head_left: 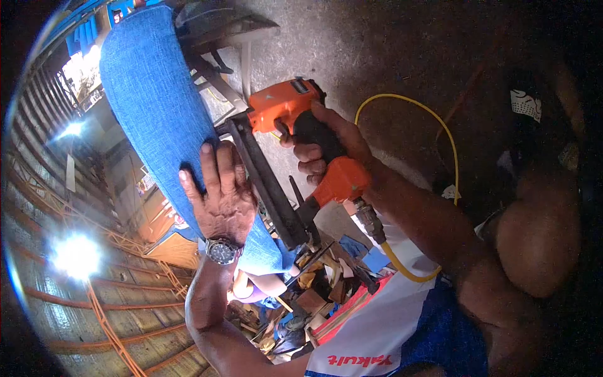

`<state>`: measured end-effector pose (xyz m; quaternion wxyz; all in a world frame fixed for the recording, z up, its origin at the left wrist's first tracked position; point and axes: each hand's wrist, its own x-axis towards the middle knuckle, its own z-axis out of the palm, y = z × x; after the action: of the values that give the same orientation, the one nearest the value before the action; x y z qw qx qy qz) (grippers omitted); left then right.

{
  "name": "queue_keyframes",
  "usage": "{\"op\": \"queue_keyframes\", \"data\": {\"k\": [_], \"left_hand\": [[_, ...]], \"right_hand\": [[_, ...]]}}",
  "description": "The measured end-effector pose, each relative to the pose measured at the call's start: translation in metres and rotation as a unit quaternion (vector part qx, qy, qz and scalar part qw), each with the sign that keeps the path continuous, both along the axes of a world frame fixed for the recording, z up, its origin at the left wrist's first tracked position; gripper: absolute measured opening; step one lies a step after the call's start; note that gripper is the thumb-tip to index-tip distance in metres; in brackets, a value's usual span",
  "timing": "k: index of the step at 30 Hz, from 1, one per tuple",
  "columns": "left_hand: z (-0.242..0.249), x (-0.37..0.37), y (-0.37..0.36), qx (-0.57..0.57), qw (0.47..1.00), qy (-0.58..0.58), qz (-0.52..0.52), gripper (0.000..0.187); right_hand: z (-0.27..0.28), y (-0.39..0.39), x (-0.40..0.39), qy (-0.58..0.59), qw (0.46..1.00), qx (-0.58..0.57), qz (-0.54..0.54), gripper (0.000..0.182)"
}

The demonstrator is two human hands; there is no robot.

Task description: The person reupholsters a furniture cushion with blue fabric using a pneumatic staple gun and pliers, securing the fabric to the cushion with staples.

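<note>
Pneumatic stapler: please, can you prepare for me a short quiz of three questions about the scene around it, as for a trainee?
1. True or false: The left hand lies on the blue fabric-covered piece, with its fingers spread.

2. Short answer: Which hand grips the orange pneumatic stapler?

3. Multiple choice: What colour is the air hose that is connected to the stapler?
A) Red
B) Yellow
C) Green

Key:
1. True
2. The right hand
3. B
</note>
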<state>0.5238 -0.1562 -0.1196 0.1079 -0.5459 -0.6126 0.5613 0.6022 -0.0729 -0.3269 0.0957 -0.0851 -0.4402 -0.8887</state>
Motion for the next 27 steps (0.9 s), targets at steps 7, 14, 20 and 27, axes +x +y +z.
{"op": "queue_keyframes", "data": {"k": [7,14,20,27], "left_hand": [[0.003,0.003,0.002,-0.015,1.000,0.001,0.020,0.057],[0.023,0.016,0.027,0.012,0.981,-0.173,0.087,0.057],[0.089,-0.016,-0.034,0.522,0.795,-0.237,0.198,0.079],[0.078,-0.042,-0.173,0.614,0.578,-0.240,0.482,0.081]], "right_hand": [[0.005,0.010,-0.002,-0.004,1.000,-0.021,-0.014,0.064],[-0.037,0.039,-0.021,0.011,0.986,0.161,-0.035,0.054],[-0.078,0.068,-0.036,-0.288,0.555,0.779,-0.047,0.050],[-0.198,0.045,-0.004,-0.294,0.034,0.955,-0.014,0.070]]}}
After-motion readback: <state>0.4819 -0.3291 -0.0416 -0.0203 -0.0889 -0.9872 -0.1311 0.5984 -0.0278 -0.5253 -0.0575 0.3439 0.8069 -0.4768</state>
